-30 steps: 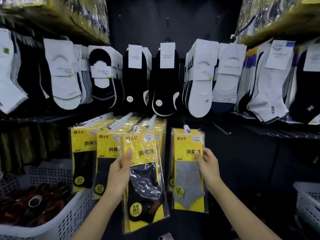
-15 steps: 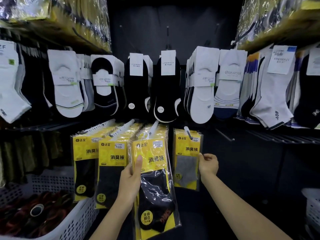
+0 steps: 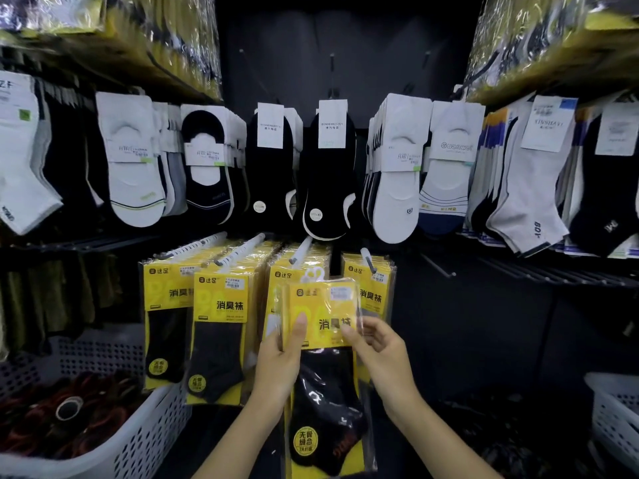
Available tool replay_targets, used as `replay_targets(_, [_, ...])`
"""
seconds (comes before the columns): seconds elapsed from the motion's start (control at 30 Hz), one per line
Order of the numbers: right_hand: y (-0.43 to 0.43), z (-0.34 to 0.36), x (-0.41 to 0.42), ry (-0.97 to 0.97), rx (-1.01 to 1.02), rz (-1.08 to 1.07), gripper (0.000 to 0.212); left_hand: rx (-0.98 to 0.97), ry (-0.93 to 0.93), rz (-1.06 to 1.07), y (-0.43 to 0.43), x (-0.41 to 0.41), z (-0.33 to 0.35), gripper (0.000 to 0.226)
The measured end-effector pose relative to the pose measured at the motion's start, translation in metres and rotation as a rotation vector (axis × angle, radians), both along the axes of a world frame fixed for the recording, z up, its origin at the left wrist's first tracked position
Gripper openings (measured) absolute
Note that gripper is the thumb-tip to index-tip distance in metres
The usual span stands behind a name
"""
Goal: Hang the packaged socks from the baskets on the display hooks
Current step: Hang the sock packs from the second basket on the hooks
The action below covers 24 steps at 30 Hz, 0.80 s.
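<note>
Left hand (image 3: pixel 280 361) grips the pack (image 3: pixel 325 402) by its left edge and right hand (image 3: pixel 380 350) pinches the right edge. The pack is held in front of the third hook (image 3: pixel 303 247), not yet hung. Four hooks already carry packs. Near-left basket (image 3: pixel 138 440) is not emptied.

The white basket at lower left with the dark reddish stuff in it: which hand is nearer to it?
Left. The left hand grips the held sock pack by its left edge, just right of the basket; the right hand pinches the pack's right side, farther off.
</note>
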State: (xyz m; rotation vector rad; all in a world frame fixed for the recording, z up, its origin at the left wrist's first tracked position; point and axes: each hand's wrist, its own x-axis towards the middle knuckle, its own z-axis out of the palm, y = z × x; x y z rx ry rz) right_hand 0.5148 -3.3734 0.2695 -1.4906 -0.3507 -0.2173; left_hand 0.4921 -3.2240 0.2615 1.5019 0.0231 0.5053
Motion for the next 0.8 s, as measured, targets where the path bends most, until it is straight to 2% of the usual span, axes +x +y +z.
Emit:
replay_targets(0.23, [-0.008, -0.009, 0.000, 0.088, 0.104, 0.066, 0.021, 0.036, -0.024, -0.009, 0.002, 0.000, -0.005, 0.037])
replay_targets(0.3, [-0.014, -0.014, 0.006, 0.148, 0.129, 0.019, 0.027, 0.063, -0.028, -0.001, 0.008, 0.002, -0.008, 0.050])
replay_targets(0.37, [-0.023, -0.018, 0.014, 0.185, 0.156, -0.047, 0.023, 0.084, -0.027, 0.037, 0.015, 0.003, -0.011, 0.054])
replay_targets(0.47, [-0.036, -0.016, 0.026, 0.196, 0.204, -0.131, 0.017, 0.074, -0.065, 0.123, 0.027, 0.003, -0.010, 0.041])
replay_targets(0.63, [-0.047, 0.001, 0.054, 0.122, 0.137, -0.208, 0.015, 0.083, -0.057, 0.214, 0.042, 0.005, -0.010, 0.047])
replay_targets(0.8, [-0.038, 0.013, 0.075, 0.025, -0.033, -0.170, 0.013, 0.088, -0.056, 0.223, 0.045, 0.009, -0.010, 0.021])
